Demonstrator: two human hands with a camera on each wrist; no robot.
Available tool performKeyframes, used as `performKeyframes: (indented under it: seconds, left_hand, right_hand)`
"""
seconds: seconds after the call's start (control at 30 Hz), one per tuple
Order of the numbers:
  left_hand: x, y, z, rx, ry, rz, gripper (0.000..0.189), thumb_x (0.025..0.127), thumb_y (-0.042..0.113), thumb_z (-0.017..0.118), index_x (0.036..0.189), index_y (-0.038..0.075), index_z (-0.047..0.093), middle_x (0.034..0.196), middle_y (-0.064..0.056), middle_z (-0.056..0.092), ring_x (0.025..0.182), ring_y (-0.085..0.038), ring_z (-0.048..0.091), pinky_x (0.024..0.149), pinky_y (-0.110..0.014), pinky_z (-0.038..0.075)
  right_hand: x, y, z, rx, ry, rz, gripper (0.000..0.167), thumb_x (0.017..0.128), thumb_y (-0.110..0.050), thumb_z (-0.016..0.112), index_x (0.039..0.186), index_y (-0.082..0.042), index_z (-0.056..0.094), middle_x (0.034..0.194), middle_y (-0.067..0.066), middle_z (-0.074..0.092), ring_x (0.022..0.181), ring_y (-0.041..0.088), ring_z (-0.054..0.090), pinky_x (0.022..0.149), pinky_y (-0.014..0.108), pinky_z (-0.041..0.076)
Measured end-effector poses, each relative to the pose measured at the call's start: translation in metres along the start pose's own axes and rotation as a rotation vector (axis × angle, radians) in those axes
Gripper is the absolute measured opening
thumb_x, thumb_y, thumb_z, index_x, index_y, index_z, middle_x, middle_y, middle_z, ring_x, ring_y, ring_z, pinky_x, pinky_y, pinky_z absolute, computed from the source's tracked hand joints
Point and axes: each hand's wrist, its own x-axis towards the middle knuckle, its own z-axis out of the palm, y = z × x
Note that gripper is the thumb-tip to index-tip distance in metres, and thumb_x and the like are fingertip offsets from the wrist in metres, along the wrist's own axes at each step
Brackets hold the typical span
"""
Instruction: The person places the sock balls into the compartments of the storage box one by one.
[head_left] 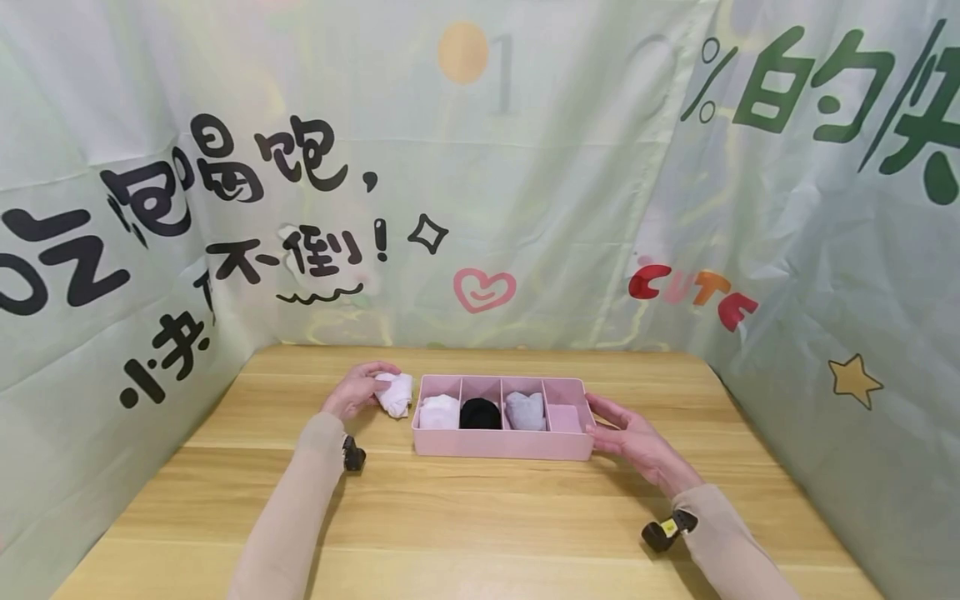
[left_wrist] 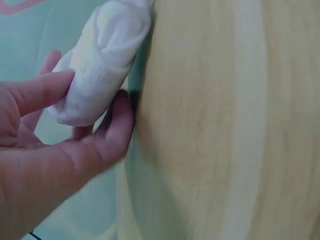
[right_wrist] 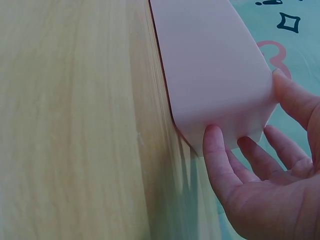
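Note:
My left hand (head_left: 356, 390) pinches a rolled-up pair of white socks (head_left: 394, 395), just left of a pink divided box. In the left wrist view, the thumb and fingers hold one end of the sock roll (left_wrist: 100, 65) close to the tabletop. The pink box (head_left: 502, 445) has a row of compartments. From the left sit a white sock roll (head_left: 439, 412), a black one (head_left: 480, 413) and a grey one (head_left: 525, 412); only pink surface shows in the rightmost compartment. Fairly straight fingers of my right hand (head_left: 637, 442) touch the box's right end wall (right_wrist: 235, 120).
Everything stands on a wooden table (head_left: 465, 517). A pale printed cloth (head_left: 555, 208) with lettering, a heart and a star hangs behind the table and along both sides. Each wrist wears a small black camera, one on the left (head_left: 354, 455) and one on the right (head_left: 662, 535).

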Motion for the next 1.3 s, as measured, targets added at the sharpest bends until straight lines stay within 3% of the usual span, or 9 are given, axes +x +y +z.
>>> performKeyframes:
  seconds: [0.27, 0.47, 0.6, 0.77, 0.93, 1.07, 1.17, 1.3]
  left_hand:
    - [-0.004, 0.009, -0.001, -0.030, 0.013, 0.035, 0.039, 0.100, 0.000, 0.041, 0.139, -0.001, 0.048, 0.145, -0.027, 0.040, 0.104, -0.026, 0.057, 0.095, -0.044, 0.053]
    - [-0.005, 0.015, 0.000, -0.018, -0.021, 0.084, 0.040, 0.100, 0.000, 0.038, 0.139, -0.003, 0.047, 0.140, -0.026, 0.046, 0.100, -0.021, 0.059, 0.089, -0.036, 0.055]
    - [-0.004, 0.016, 0.002, 0.007, -0.034, 0.106, 0.040, 0.098, 0.004, 0.050, 0.138, -0.001, 0.049, 0.132, -0.023, 0.052, 0.095, -0.017, 0.060, 0.085, -0.033, 0.054]
    - [-0.003, 0.019, 0.007, 0.039, -0.007, 0.134, 0.050, 0.087, 0.006, 0.070, 0.135, 0.004, 0.055, 0.129, -0.019, 0.056, 0.096, -0.018, 0.062, 0.087, -0.036, 0.055]
    - [-0.005, 0.026, 0.015, 0.029, 0.030, 0.175, 0.053, 0.086, 0.006, 0.073, 0.136, 0.005, 0.056, 0.133, -0.021, 0.053, 0.102, -0.018, 0.059, 0.091, -0.036, 0.053]
    - [-0.010, 0.032, 0.025, -0.018, 0.067, 0.172, 0.051, 0.086, 0.008, 0.074, 0.134, 0.005, 0.058, 0.124, -0.016, 0.057, 0.095, -0.016, 0.062, 0.090, -0.037, 0.055]
    - [-0.014, 0.038, 0.036, -0.064, 0.054, 0.177, 0.049, 0.087, 0.005, 0.072, 0.133, 0.003, 0.057, 0.118, -0.015, 0.059, 0.088, -0.016, 0.065, 0.084, -0.037, 0.058]
    - [-0.018, 0.044, 0.051, -0.078, 0.012, 0.209, 0.051, 0.088, 0.002, 0.070, 0.137, 0.003, 0.055, 0.121, -0.020, 0.058, 0.087, -0.017, 0.066, 0.081, -0.037, 0.058]
  right_hand:
    - [0.000, 0.000, -0.002, -0.006, 0.015, 0.009, 0.075, 0.095, -0.009, 0.064, 0.156, -0.006, 0.020, 0.163, 0.021, 0.013, 0.119, 0.017, 0.057, 0.092, 0.029, 0.053]
    - [-0.001, -0.001, -0.001, -0.004, 0.013, 0.009, 0.075, 0.095, -0.010, 0.063, 0.156, -0.005, 0.019, 0.162, 0.022, 0.012, 0.118, 0.016, 0.057, 0.092, 0.028, 0.053]
    - [-0.002, -0.003, -0.001, 0.001, 0.001, 0.002, 0.076, 0.096, -0.009, 0.063, 0.156, -0.004, 0.017, 0.162, 0.024, 0.011, 0.117, 0.015, 0.058, 0.092, 0.028, 0.053]
    - [-0.003, -0.005, -0.001, 0.004, -0.003, -0.002, 0.075, 0.096, -0.009, 0.062, 0.156, -0.003, 0.017, 0.162, 0.024, 0.010, 0.117, 0.015, 0.058, 0.092, 0.028, 0.053]
    - [-0.002, -0.004, -0.001, 0.002, 0.003, 0.003, 0.075, 0.096, -0.009, 0.062, 0.156, -0.004, 0.018, 0.162, 0.023, 0.011, 0.117, 0.015, 0.057, 0.092, 0.028, 0.053]
    - [-0.002, -0.002, -0.001, 0.001, -0.003, -0.004, 0.074, 0.096, -0.008, 0.061, 0.156, -0.003, 0.018, 0.162, 0.024, 0.011, 0.118, 0.015, 0.057, 0.093, 0.028, 0.053]
    - [-0.001, -0.001, -0.001, -0.001, -0.007, -0.007, 0.074, 0.096, -0.008, 0.061, 0.156, -0.003, 0.018, 0.162, 0.024, 0.011, 0.117, 0.014, 0.057, 0.092, 0.028, 0.053]
    - [-0.001, 0.001, 0.000, -0.001, -0.002, -0.003, 0.075, 0.095, -0.009, 0.062, 0.156, -0.004, 0.018, 0.162, 0.024, 0.011, 0.116, 0.012, 0.058, 0.092, 0.028, 0.053]
